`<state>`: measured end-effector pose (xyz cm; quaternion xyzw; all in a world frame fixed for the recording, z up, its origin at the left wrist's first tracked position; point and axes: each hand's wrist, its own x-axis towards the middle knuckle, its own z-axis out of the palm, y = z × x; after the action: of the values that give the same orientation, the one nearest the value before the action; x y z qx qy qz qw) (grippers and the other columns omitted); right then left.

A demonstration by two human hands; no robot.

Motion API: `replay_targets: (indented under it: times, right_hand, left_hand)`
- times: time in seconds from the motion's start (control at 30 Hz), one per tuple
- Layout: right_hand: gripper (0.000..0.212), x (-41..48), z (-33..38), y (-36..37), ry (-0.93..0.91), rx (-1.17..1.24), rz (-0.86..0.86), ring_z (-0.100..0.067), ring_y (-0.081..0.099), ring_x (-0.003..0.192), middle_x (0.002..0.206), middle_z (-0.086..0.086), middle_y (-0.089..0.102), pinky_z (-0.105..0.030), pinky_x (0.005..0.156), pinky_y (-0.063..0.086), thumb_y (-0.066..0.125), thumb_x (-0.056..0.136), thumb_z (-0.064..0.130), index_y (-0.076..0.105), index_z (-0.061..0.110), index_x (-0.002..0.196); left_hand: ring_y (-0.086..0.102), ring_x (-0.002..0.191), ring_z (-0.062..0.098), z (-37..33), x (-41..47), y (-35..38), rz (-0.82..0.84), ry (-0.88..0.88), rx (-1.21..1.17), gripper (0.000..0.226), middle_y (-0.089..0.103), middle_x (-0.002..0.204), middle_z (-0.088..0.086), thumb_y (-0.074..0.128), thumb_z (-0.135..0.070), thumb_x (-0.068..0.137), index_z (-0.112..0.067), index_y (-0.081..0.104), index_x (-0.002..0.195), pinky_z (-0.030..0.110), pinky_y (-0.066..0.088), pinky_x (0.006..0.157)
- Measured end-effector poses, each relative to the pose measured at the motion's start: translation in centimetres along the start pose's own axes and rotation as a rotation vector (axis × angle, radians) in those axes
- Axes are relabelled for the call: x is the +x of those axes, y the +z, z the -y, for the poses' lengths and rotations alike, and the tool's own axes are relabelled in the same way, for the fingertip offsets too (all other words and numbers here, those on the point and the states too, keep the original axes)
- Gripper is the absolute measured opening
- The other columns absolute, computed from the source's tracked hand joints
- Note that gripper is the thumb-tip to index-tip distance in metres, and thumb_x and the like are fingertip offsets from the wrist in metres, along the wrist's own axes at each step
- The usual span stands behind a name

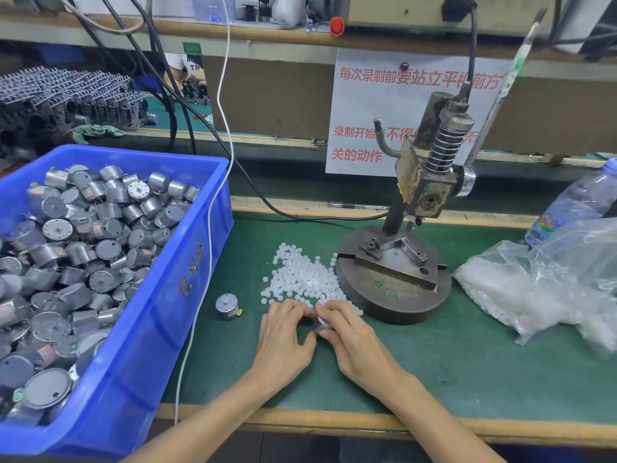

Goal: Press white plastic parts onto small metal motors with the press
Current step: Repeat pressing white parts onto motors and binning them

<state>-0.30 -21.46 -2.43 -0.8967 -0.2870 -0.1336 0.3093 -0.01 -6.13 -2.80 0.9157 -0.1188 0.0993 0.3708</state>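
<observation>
My right hand (350, 335) grips a small metal motor (323, 323) on the green mat, just below a pile of small white plastic parts (302, 279). My left hand (285, 335) meets it from the left, fingertips curled at the motor's top; whether they pinch a white part is hidden. Another motor (227, 306) stands alone to the left. The hand press (400, 262) stands just right of the pile, its fixture bare and its long lever (500, 91) raised.
A blue bin (180, 262) full of metal motors fills the left side. A clear bag (534, 289) of white parts and a water bottle (574, 202) lie at the right. Cables cross the mat behind the pile. A paper sign hangs behind the press.
</observation>
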Motion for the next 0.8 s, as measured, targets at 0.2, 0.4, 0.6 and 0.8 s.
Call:
replay_targets:
  times: [0.2, 0.4, 0.6, 0.8]
  right_hand:
    - [0.031, 0.1, 0.1, -0.1, -0.009, -0.015, -0.005, -0.033, 0.061, 0.089, 0.112, -0.020, 0.056, -0.042, 0.077, 0.054, 0.048, 0.092, 0.005, 0.057, -0.007, 0.120]
    - [0.029, 0.1, 0.3, 0.0, -0.076, -0.076, 0.006, -0.035, 0.061, 0.089, 0.106, -0.021, 0.058, -0.039, 0.073, 0.055, 0.053, 0.089, -0.001, 0.058, -0.008, 0.116]
    - [0.030, -0.2, 0.0, 0.4, -0.058, -0.085, -0.006, -0.032, 0.060, 0.088, 0.108, -0.018, 0.057, -0.039, 0.071, 0.054, 0.050, 0.091, 0.006, 0.057, -0.004, 0.119]
    - [0.015, 0.5, 0.0, 0.3, 0.487, 0.628, -0.294, -0.008, 0.062, 0.074, 0.087, 0.001, 0.068, -0.025, 0.066, 0.051, 0.053, 0.095, 0.006, 0.061, 0.006, 0.108]
  left_hand:
    - [0.041, 0.096, 0.010, 0.0, -0.1, 0.1, 0.009, 0.013, -0.004, 0.017, 0.051, 0.096, -0.011, 0.061, -0.012, 0.081, -0.019, 0.059, 0.097, 0.019, 0.026, 0.084]
    - [0.042, 0.095, 0.012, 0.0, -0.1, 0.0, 0.013, -0.014, -0.015, 0.014, 0.052, 0.093, -0.010, 0.062, -0.009, 0.080, -0.015, 0.058, 0.092, 0.023, 0.031, 0.086]
    - [0.042, 0.097, 0.009, 0.2, -0.2, -0.1, 0.025, -0.004, -0.019, 0.018, 0.053, 0.097, -0.011, 0.061, -0.012, 0.082, -0.019, 0.059, 0.099, 0.020, 0.028, 0.086]
    - [0.050, 0.095, -0.004, -1.9, 0.6, -0.2, -0.004, 0.039, -0.226, 0.036, 0.058, 0.098, -0.021, 0.073, -0.020, 0.076, -0.033, 0.056, 0.105, 0.016, 0.033, 0.090]
